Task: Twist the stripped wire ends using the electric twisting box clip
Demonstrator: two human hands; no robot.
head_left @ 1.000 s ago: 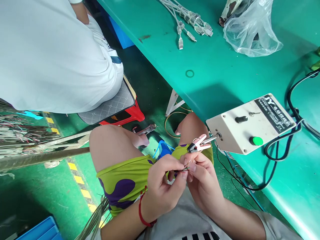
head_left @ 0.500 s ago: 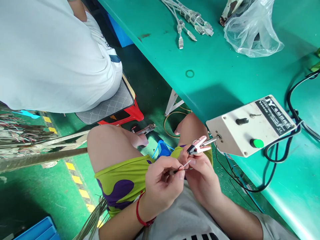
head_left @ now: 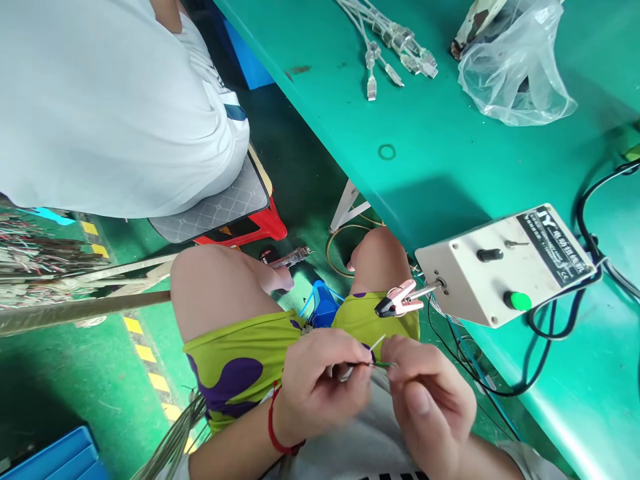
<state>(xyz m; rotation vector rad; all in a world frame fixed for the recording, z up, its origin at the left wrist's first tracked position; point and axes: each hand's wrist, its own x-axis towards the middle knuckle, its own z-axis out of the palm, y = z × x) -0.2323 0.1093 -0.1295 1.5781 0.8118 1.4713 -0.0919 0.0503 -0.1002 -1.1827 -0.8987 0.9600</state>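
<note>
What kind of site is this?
Likely a cable-assembly workshop: a boxed machine with a clip on its shaft, clear-ended USB cables on the green bench, and bundled wires at left.

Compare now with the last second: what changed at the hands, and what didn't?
The right hand has dropped away from the clip, and its thumb has come off the wires. Its fingertips are at the green one's end; whether they grip it is unclear. The left hand sits slightly lower, still pinching the wires. The clip, the control box, the cables and the plastic bag stayed put.
</note>
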